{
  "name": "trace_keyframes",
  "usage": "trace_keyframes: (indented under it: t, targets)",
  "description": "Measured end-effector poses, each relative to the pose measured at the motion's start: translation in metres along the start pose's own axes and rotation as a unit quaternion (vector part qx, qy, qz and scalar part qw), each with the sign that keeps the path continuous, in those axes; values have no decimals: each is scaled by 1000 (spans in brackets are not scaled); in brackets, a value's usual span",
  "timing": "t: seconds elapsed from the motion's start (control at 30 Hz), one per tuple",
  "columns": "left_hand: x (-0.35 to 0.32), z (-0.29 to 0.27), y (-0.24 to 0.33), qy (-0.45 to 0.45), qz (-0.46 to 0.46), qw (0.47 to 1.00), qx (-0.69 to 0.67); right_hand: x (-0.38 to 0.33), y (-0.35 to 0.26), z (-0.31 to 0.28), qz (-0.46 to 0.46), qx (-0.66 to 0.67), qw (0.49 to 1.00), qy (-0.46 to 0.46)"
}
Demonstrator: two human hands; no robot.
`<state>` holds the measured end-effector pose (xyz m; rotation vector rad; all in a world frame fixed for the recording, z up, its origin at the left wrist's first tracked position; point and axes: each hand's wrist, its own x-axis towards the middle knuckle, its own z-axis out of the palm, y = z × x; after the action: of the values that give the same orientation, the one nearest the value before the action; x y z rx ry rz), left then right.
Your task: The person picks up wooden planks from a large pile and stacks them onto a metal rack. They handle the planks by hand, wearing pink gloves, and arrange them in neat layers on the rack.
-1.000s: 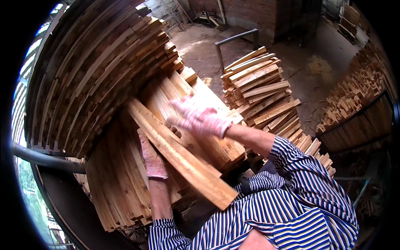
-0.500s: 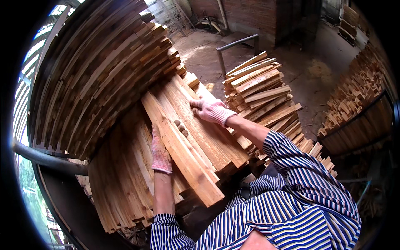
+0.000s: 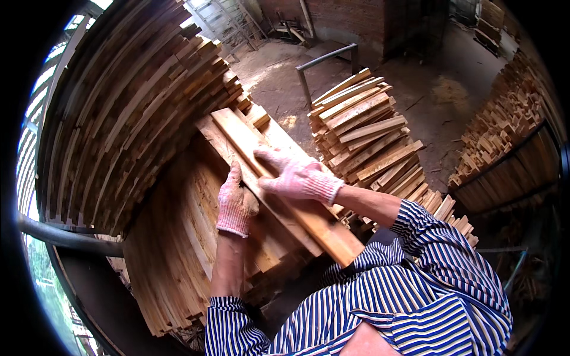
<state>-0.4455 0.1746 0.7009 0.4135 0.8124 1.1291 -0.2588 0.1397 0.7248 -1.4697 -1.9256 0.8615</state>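
Both my hands wear pinkish-white knit gloves. My right hand (image 3: pixel 300 178) lies across a long wooden plank (image 3: pixel 326 232), its fingers and thumb closed over it; the plank's near end reaches close to my striped shirt. Under and left of that plank is another board (image 3: pixel 221 141). My left hand (image 3: pixel 236 204) is at the left edge of this board, thumb and fingers apart, with nothing clearly held. Beneath both hands lies a layer of side-by-side boards (image 3: pixel 172 249), partly hidden by my hands and the planks.
A tall stack of wood strips (image 3: pixel 124 107) rises at the left. To the right stands a pile of crosswise sticks (image 3: pixel 371 127), with a metal bar frame (image 3: pixel 326 56) behind. Another heap of sticks (image 3: pixel 504 124) is at the far right. A thick metal pipe (image 3: pixel 65 231) runs along the left.
The top plank has shifted right and nearer to me. My right hand has come back onto it and closed on it. My left hand has come away from that plank, its fingers now apart.
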Motion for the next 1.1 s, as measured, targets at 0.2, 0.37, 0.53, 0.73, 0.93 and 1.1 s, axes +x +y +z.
trace_keyframes:
  t: [0.2,0.37,0.53,0.73,0.93,1.1]
  targets:
    - [12,-53,23,-100,-45,994,24,43,72,-11,58,-89,994,-39]
    - [29,-56,15,-106,-72,992,-11,109,117,7,-9,-41,999,-6]
    - [21,-26,2,-113,-18,993,-16,103,84,-3,34,-184,982,-19]
    - [11,34,-34,-87,112,985,97,14,36,-17,-67,-15,998,-8]
    - [57,-13,-17,-14,270,540,797,36,66,-7,28,-124,992,18]
    - [83,-12,-28,-14,291,383,877,87,97,0,-124,-180,968,120]
